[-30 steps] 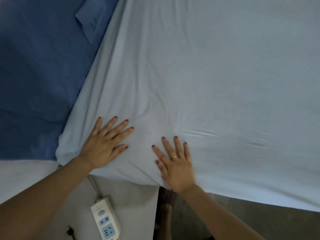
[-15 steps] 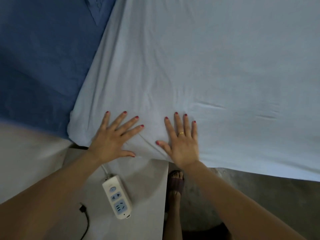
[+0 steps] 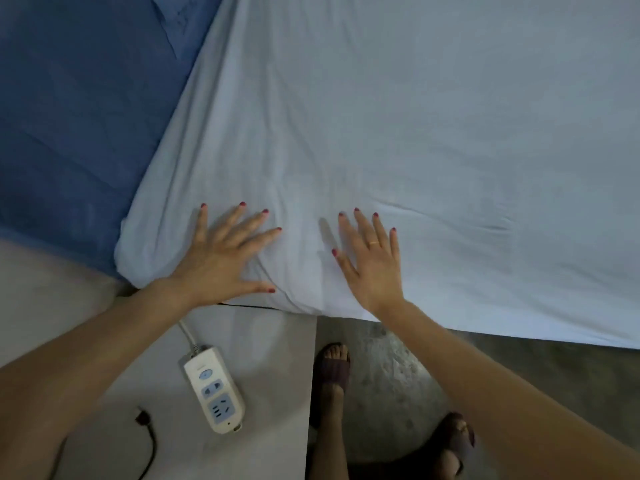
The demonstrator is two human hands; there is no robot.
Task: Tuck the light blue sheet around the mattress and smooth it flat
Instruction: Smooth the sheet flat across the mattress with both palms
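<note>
The light blue sheet [image 3: 415, 133] covers the mattress and fills most of the view, wrapped over its near left corner [image 3: 138, 258]. My left hand [image 3: 221, 258] lies flat on the sheet by that corner, fingers spread, thumb along the near edge. My right hand [image 3: 374, 261] rests flat a little to the right, fingers spread, a ring on one finger. Neither hand holds any fabric. Shallow creases run between and to the right of the hands.
A dark blue cloth [image 3: 76, 116] lies to the left of the sheet. Below the corner stands a pale bedside surface [image 3: 270, 375] with a white power strip [image 3: 214, 389] and a black cable [image 3: 145, 434]. My sandalled feet [image 3: 332, 368] stand on grey floor [image 3: 398, 375].
Both hands stay flat on the sheet near the corner. They have spread slightly apart, the right one sliding to the right. The view has tilted down, showing more floor and the feet.
</note>
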